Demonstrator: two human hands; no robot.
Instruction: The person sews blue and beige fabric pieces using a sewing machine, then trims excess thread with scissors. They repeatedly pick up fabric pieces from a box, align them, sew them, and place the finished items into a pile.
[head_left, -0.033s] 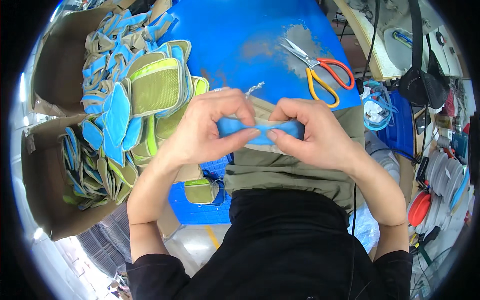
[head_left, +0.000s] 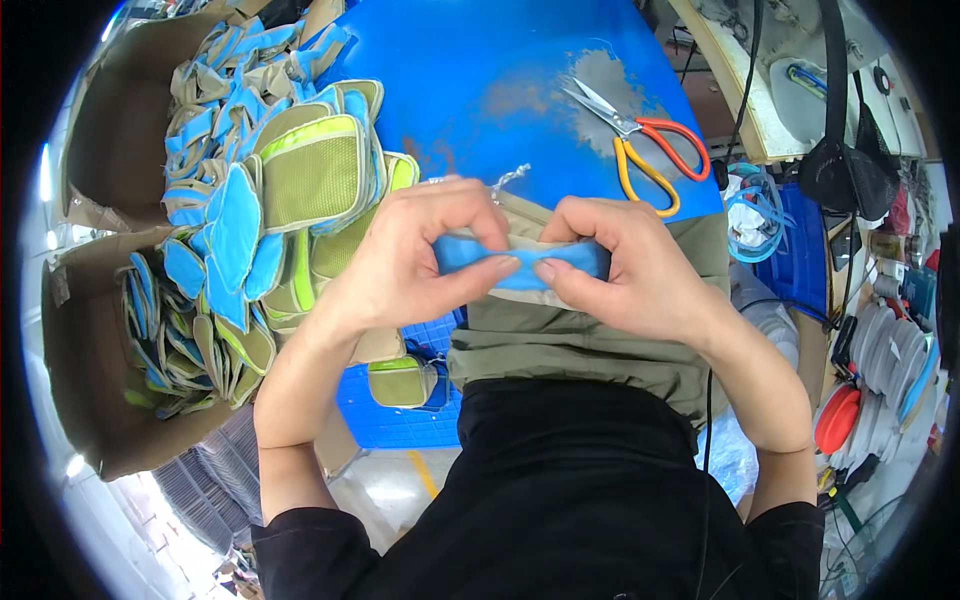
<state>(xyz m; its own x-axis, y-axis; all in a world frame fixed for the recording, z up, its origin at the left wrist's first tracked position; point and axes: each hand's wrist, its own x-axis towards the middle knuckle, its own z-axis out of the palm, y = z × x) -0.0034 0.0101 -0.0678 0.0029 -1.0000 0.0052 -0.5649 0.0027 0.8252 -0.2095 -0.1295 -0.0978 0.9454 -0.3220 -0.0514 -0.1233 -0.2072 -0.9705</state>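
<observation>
Both of my hands pinch one blue fabric piece with beige edging (head_left: pixel 526 274) above my lap. My left hand (head_left: pixel 428 252) grips its left part, thumb in front and fingers curled over the far edge. On the other side my right hand (head_left: pixel 625 262) has the same pinch, and the two thumb tips nearly meet at the middle. The cloth bends between them; parts of it are hidden behind the fingers. Beyond the hands, scissors (head_left: pixel 626 124) with one red and one yellow handle lie with their blades apart.
A blue worktop (head_left: pixel 450 60) extends ahead. Sewn green, blue and beige fabric pouches (head_left: pixel 312 170) are heaped on the left, beside a cardboard box (head_left: pixel 75 340) holding more pieces. A small green pouch (head_left: pixel 400 383) sits lower down. A blue bin (head_left: pixel 800 235) stands at right.
</observation>
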